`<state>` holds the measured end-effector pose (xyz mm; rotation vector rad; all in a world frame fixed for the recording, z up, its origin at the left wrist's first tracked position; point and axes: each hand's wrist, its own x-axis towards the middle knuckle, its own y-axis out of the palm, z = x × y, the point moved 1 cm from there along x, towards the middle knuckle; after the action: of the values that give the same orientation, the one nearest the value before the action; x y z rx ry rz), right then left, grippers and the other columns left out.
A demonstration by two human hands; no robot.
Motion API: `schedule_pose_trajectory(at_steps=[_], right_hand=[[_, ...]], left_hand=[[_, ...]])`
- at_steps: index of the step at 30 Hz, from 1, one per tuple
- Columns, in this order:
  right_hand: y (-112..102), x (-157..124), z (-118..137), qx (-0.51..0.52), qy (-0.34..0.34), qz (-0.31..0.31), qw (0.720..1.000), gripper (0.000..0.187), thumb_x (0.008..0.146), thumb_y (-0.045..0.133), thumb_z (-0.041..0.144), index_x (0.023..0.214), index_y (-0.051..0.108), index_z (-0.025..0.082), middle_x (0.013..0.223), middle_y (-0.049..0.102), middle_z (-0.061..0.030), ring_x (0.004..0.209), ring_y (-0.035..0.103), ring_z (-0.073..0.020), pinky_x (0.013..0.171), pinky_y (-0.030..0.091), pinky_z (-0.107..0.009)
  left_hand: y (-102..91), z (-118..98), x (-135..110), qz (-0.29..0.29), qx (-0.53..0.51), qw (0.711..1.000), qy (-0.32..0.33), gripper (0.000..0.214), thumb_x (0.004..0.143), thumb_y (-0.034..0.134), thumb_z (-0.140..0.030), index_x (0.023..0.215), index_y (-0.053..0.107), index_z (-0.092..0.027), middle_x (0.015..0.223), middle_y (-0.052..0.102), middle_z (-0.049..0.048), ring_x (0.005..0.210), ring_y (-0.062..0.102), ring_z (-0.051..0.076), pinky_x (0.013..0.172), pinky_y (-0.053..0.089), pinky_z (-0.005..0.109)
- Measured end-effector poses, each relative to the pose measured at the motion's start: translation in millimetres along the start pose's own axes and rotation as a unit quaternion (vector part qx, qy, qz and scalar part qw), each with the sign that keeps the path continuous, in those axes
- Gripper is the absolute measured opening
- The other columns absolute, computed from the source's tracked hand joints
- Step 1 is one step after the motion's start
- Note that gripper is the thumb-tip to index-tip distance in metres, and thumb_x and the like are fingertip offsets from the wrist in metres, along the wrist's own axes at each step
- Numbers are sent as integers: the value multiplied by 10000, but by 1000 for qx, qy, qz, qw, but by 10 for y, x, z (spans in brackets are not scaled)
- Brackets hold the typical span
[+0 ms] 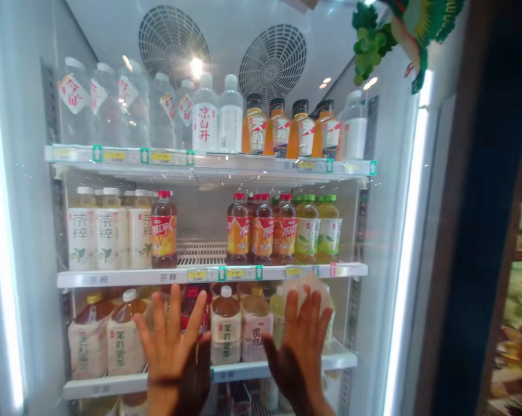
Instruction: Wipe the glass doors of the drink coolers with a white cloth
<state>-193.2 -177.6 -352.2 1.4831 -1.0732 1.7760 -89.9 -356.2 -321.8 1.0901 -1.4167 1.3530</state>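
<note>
My left hand (174,341) is raised in front of the drinks cooler, with its fingers spread and nothing in it. Beside it, my right hand (302,341) has its fingers stretched out flat over a thin, whitish cloth (306,285), which it holds up against what seems to be the cooler's glass door. Whether the cloth is fabric or tissue I cannot tell. Behind the hands, on the lower shelf (104,386), stand large tea bottles, among them a white-capped one (226,326) showing between my hands and a yellow-capped one (256,329).
On the middle shelf (126,278) stand red-capped bottles (164,231), white-labelled bottles (82,231) and green-capped bottles (307,228). Clear water bottles (74,95) and orange bottles (278,130) line the top shelf (243,162). A dark door frame (473,231) runs down the right.
</note>
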Motion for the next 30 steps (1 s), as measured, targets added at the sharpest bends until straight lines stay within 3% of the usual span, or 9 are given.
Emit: schedule_pose_trajectory(at_steps=[4, 8, 10, 13, 15, 20, 25, 27, 30], right_hand=[[54, 33, 300, 11, 60, 2, 998, 815, 1030, 251, 577, 1629, -79, 135, 1716, -103, -159, 1581, -61, -413, 1170, 141, -810], [154, -206, 987, 28, -52, 23, 998, 894, 988, 342, 651, 1636, 80, 94, 1698, 128, -229, 1568, 82, -459, 1175, 176, -806], [178, -134, 1293, 26, -80, 21, 996, 901, 986, 358, 654, 1633, 103, 81, 1673, 213, -245, 1567, 96, -456, 1170, 199, -804], [194, 108, 1603, 29, -64, 7, 998, 853, 1010, 324, 614, 1636, 81, 89, 1659, 259, -240, 1572, 79, -447, 1147, 211, -818], [222, 99, 1751, 34, -57, 3, 998, 818, 1019, 349, 569, 1639, 80, 108, 1665, 258, -223, 1576, 92, -430, 1162, 214, -794], [324, -417, 2119, 35, -78, 5, 996, 786, 1011, 450, 419, 1631, 109, 77, 1654, 290, -222, 1586, 96, -379, 1231, 199, -683], [311, -210, 2435, 51, -74, 6, 996, 843, 985, 514, 469, 1648, 82, 178, 1561, 469, -177, 1543, 252, -411, 1200, 250, -702], [325, -212, 2482, 53, -82, 17, 995, 842, 981, 526, 463, 1646, 98, 173, 1558, 479, -165, 1553, 235, -391, 1228, 193, -687], [373, -480, 2485, 59, -112, 22, 992, 792, 989, 485, 422, 1638, 136, 134, 1610, 418, -135, 1593, 102, -326, 1281, 59, -610]], left_hand=[[-192, 372, -102, 4, 1, 1000, -20, 829, 915, 591, -125, 1613, 195, -333, 1722, 80, 102, 1583, 32, 397, 1231, 36, 738], [-349, 718, -173, 8, 21, 999, -23, 852, 901, 593, -102, 1614, 189, -336, 1720, 88, 103, 1579, 45, 406, 1222, 66, 751], [-396, 868, -204, 12, 29, 999, -22, 855, 897, 592, -94, 1614, 191, -333, 1719, 90, 108, 1578, 50, 407, 1222, 76, 750], [-448, 1054, -266, 20, 31, 999, -21, 842, 901, 574, -88, 1614, 200, -333, 1721, 82, 101, 1581, 41, 393, 1240, 60, 726], [-488, 1169, -325, 35, 29, 999, -27, 816, 914, 556, -105, 1614, 205, -334, 1723, 66, 87, 1585, 16, 369, 1260, 30, 691], [-624, 1474, -491, 67, 33, 995, -59, 805, 929, 525, -109, 1619, 178, -334, 1720, 71, 87, 1581, -20, 362, 1246, 51, 735], [-715, 1653, -578, 60, 25, 997, -50, 820, 928, 514, -82, 1622, 151, -326, 1714, 66, 91, 1566, -25, 390, 1210, 73, 789], [-740, 1688, -596, 51, 20, 998, -42, 825, 921, 523, -76, 1619, 165, -332, 1716, 39, 90, 1564, 9, 400, 1211, 79, 781], [-770, 1727, -619, 56, 31, 997, -53, 844, 914, 524, -67, 1617, 158, -359, 1719, 16, 86, 1566, 31, 413, 1201, 103, 788]])
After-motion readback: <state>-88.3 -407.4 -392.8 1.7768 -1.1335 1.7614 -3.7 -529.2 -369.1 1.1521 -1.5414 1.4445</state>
